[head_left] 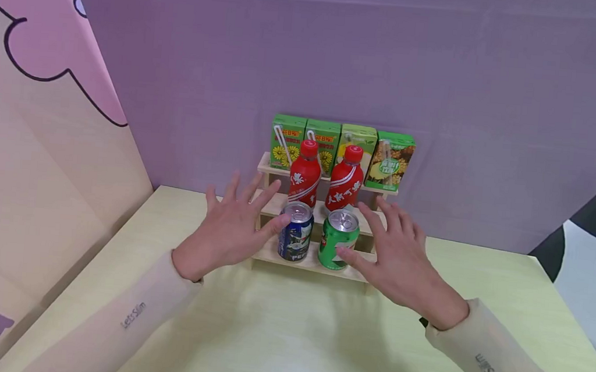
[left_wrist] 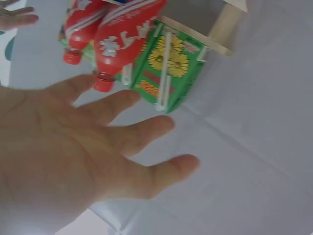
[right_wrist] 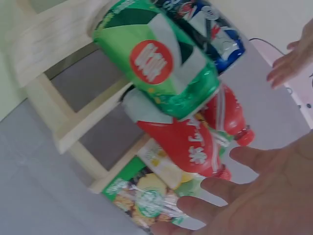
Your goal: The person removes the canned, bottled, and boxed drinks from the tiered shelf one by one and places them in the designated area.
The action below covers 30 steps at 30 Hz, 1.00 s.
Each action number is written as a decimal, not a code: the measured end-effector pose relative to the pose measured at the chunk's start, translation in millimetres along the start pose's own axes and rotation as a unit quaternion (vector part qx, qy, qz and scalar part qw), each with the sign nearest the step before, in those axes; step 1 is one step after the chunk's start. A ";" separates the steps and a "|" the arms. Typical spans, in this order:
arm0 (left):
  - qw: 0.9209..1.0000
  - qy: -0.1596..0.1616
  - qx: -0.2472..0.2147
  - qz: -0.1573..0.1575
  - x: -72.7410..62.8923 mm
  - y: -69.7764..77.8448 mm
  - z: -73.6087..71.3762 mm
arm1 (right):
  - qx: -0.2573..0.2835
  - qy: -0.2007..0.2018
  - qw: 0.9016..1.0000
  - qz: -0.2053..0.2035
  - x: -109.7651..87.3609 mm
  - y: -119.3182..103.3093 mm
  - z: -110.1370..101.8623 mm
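A three-step wooden rack (head_left: 271, 255) holds drinks. On its lowest step stand a dark blue can (head_left: 296, 239) and a green can (head_left: 331, 248). Two red bottles, one on the left (head_left: 304, 178) and one on the right (head_left: 344, 185), are on the middle step. My left hand (head_left: 228, 230) hovers at the rack's left side with fingers spread, its thumb overlapping the blue can in the head view. Opposite it, my right hand (head_left: 400, 258) has its fingers apart too, the thumb in front of the green can's side. Both palms hold nothing.
Several green juice cartons (head_left: 288, 141) line the top step behind the bottles. A purple-grey backdrop (head_left: 492, 119) rises directly behind the pale table (head_left: 286, 337). To the left is a printed wall panel (head_left: 42, 160); black-and-white cloth (head_left: 587, 249) lies at the right.
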State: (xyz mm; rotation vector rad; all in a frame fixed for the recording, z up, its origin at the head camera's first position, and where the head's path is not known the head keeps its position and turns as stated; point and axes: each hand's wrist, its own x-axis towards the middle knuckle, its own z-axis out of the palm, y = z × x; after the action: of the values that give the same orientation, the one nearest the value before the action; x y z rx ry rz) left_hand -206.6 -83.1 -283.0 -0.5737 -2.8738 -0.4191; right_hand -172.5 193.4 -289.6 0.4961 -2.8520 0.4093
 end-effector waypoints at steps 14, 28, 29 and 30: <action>0.984 0.148 -0.079 0.056 65.6 -26.3 -11.2 | 0.065 0.062 0.996 0.020 6.2 27.7 8.0; 0.987 0.137 -0.052 0.071 141.2 -37.0 -22.5 | 0.096 0.072 0.991 0.064 30.0 66.2 41.4; 0.988 0.132 -0.050 0.067 143.5 -37.1 -21.6 | 0.097 0.072 0.991 0.065 31.3 69.0 44.7; 0.988 0.131 -0.050 0.065 145.7 -37.2 -20.6 | 0.099 0.073 0.990 0.065 32.1 70.9 47.4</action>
State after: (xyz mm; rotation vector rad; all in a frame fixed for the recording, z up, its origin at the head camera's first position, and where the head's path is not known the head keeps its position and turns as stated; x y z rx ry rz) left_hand -351.4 -71.7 -239.0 -0.6650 -2.5607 -0.5743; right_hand -235.1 233.4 -342.2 0.2990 -2.7237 0.7271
